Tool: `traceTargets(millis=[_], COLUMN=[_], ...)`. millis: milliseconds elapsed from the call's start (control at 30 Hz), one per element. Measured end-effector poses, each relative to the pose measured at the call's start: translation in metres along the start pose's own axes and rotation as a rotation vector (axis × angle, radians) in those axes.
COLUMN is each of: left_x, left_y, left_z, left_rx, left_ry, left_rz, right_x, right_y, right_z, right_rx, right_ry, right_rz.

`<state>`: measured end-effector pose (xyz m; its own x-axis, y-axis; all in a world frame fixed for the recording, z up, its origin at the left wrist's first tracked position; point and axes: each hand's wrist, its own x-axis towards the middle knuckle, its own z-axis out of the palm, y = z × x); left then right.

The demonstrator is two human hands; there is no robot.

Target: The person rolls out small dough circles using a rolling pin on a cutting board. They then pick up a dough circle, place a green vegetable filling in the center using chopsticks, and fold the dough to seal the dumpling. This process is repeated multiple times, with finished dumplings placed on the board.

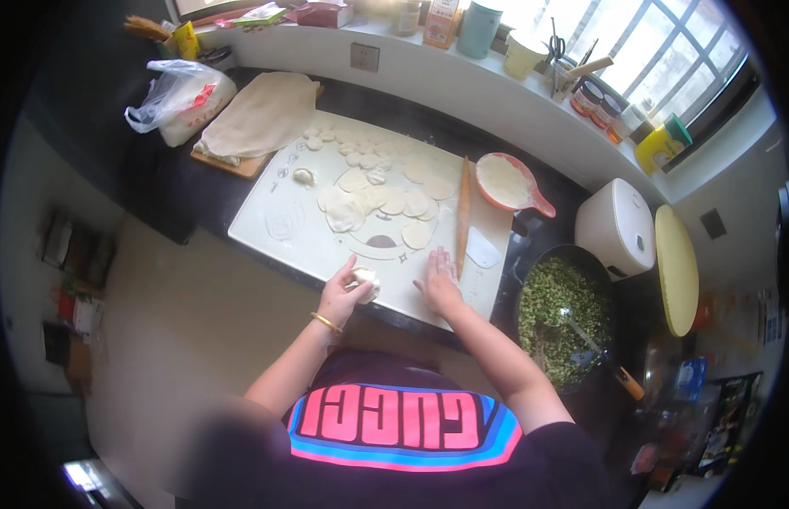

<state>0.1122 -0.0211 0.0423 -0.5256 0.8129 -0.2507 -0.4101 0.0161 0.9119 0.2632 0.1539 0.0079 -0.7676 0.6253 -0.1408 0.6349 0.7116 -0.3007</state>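
Over the near edge of the white pastry mat (pixel 271 208), my left hand (pixel 336 293) holds a pale dumpling (pixel 366 286) between thumb and fingers. My right hand (pixel 438 284) lies palm down on the mat, its fingers stretched out, with nothing in it. Just beyond the right hand are a wooden rolling pin (pixel 464 216) and a white dough scraper (pixel 482 249). Several round dough wrappers (pixel 394 202) overlap at the middle of the mat, with small dough pieces (pixel 366 155) behind them. One finished dumpling (pixel 303 176) sits alone on the left.
At right, a dark wok (pixel 523 318) holds chopped green filling (pixel 560 305) and a spoon (pixel 611 365). A red-handled bowl of flour (pixel 506 183), a white rice cooker (pixel 617 227) and a yellow lid (pixel 676 270) stand near it. Back left are a dough sheet (pixel 263 114) and a plastic bag (pixel 186 100).
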Motion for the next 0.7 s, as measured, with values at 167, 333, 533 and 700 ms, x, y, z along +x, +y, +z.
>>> traceTargets(millis=[167, 333, 533, 700], left_x=[0.016, 0.03, 0.053, 0.061], left_y=[0.031, 0.059, 0.066, 0.065], left_z=[-0.061, -0.093, -0.102, -0.109], left_rx=[0.014, 0.042, 0.011, 0.027], left_ry=[-0.09, -0.18, -0.18, -0.184], left_rz=[-0.04, -0.108, -0.172, -0.193], right_x=[0.054, 0.111, 0.093, 0.021], right_y=[0.007, 0.029, 0.018, -0.017], right_z=[0.031, 0.01, 0.006, 0.016], right_rx=[0.003, 0.01, -0.024, -0.032], right_ry=[0.232, 0.287, 0.159, 0.084], right_rz=[0.225, 0.265, 0.195, 0.195])
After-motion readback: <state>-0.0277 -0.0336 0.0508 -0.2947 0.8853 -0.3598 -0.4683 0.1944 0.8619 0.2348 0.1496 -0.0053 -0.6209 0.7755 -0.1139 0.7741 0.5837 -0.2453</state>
